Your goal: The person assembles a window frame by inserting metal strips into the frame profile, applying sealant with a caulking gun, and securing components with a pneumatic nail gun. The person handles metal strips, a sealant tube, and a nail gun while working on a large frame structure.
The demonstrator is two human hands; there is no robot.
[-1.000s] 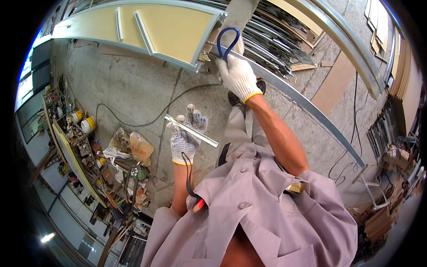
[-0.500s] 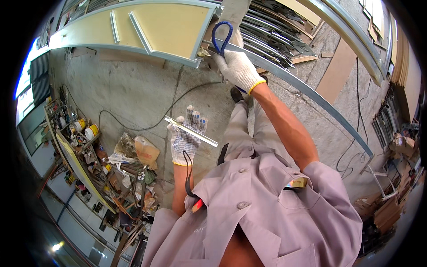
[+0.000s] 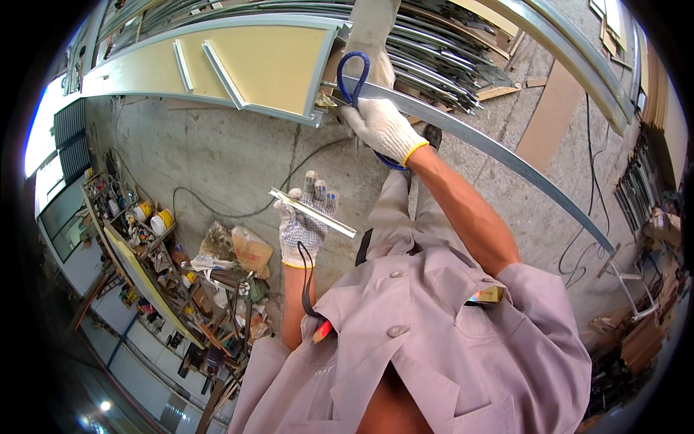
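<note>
Our right hand (image 3: 382,126) closed round blue-handled snips (image 3: 354,76) at the long metal channel (image 3: 491,145), left hand (image 3: 303,224) gripping a short strip (image 3: 312,212) (lying crosswise) nearer us

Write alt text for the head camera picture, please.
A person's gloved right hand grips blue-handled snips against a long curved metal strip, while the gloved left hand holds a short metal strip above a concrete workshop floor.

Your right hand (image 3: 381,126) was raised ahead of you, closed around the snips (image 3: 356,76) against the long metal channel (image 3: 506,155). The framed panel (image 3: 253,61) lay just left of it. Your left hand (image 3: 303,224) sat lower and nearer, holding a short metal strip (image 3: 312,212). The cluttered shelves (image 3: 152,260) stood far left.
</note>
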